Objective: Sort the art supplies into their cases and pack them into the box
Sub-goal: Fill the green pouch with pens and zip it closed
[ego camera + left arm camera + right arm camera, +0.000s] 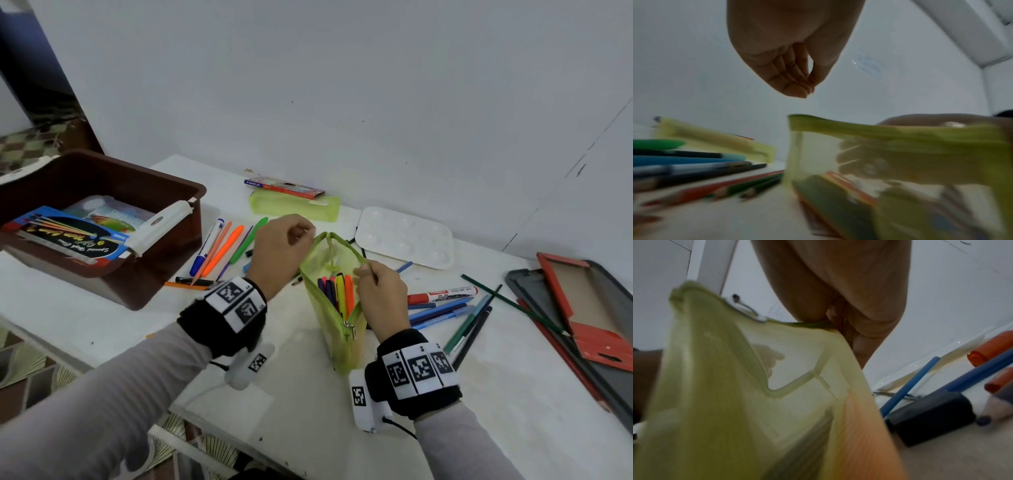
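Observation:
A green mesh pouch (329, 318) stands open on the white table with several markers (339, 291) upright inside it. My right hand (364, 270) pinches the pouch's right rim; the right wrist view shows the thumb and fingers of that hand (836, 321) closed on the edge of the pouch (735, 369). My left hand (305, 233) hovers at the pouch's far left corner. In the left wrist view that hand (807, 87) has its fingertips bunched against the thumb with nothing between them, a little above the pouch (900, 146).
A brown box (185, 192) with art packs inside stands at the left. Loose pens (219, 250) lie beside it and more pens (442, 308) lie to the right. Behind are a second green pouch (294, 205), a pencil carton (284, 187) and a white palette (404, 236). An open red case (582, 308) lies far right.

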